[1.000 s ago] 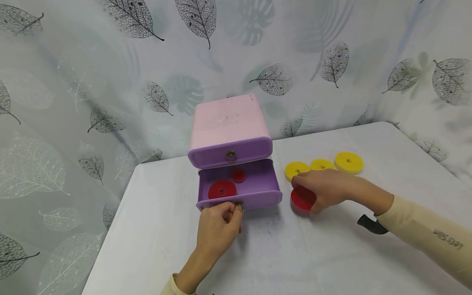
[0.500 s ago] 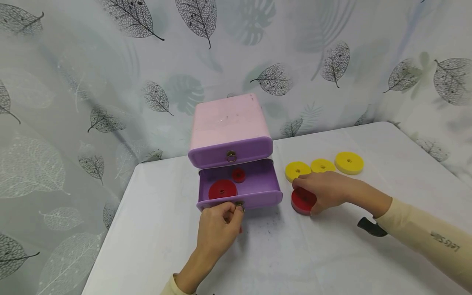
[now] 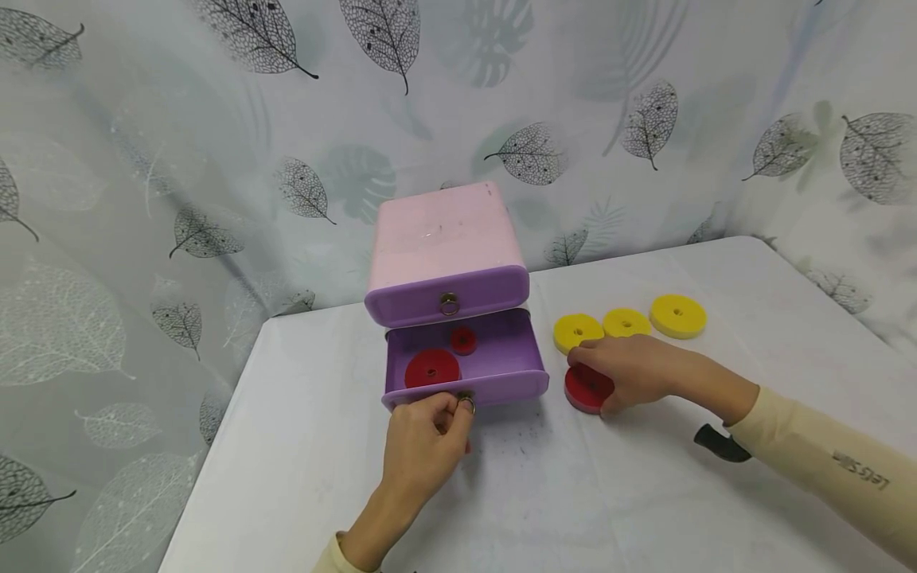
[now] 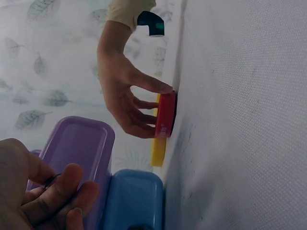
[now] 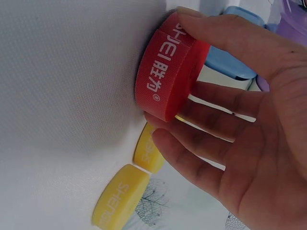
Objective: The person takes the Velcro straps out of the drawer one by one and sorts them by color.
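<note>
My left hand (image 3: 423, 450) pinches the small ring handle (image 3: 469, 404) on the front of a purple drawer (image 3: 505, 388), which stands pulled out. Inside that drawer lie a large red roll (image 3: 432, 368) and a small red roll (image 3: 463, 341). To the right of the drawer, my right hand (image 3: 634, 370) grips a printed red tape roll (image 5: 165, 67) by its edge, thumb on one side and fingers on the other. The roll is flat and low at the white table surface. Part of its top is hidden by the hand in the head view.
Three yellow rolls, one a thick yellow roll (image 3: 677, 316), lie behind the right hand. The pink-topped cabinet (image 3: 444, 235) has a closed upper purple drawer (image 3: 448, 296). Below the open drawer, a blue drawer front (image 4: 134, 199) shows. A leaf-patterned curtain (image 3: 430, 103) hangs behind the table.
</note>
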The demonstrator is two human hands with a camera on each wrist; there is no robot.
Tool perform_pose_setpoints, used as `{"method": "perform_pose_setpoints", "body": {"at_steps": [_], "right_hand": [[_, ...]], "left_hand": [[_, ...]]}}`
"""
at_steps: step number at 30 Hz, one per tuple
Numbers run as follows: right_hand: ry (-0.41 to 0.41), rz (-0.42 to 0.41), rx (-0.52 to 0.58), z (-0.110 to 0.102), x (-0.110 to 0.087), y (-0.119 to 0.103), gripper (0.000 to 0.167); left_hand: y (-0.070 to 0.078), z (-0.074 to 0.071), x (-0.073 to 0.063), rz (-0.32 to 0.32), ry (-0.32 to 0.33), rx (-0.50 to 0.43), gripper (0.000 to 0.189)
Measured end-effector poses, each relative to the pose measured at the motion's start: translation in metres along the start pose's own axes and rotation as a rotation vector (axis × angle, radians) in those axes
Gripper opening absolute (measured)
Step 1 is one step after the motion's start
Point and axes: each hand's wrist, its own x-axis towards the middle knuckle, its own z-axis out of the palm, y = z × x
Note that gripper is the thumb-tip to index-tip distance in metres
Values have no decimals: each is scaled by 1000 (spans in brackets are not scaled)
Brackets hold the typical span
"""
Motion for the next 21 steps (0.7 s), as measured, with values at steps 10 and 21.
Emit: {"method": "perform_pose_setpoints", "body": {"at_steps": [10,21], "right_hand": [[20,15,5,2,1,-1,67],[57,3,18,-14,-5,-3,64]], "left_hand": [[0,0,0,4,1,0,30],[1,0,0,1,-6,-4,30]]}}
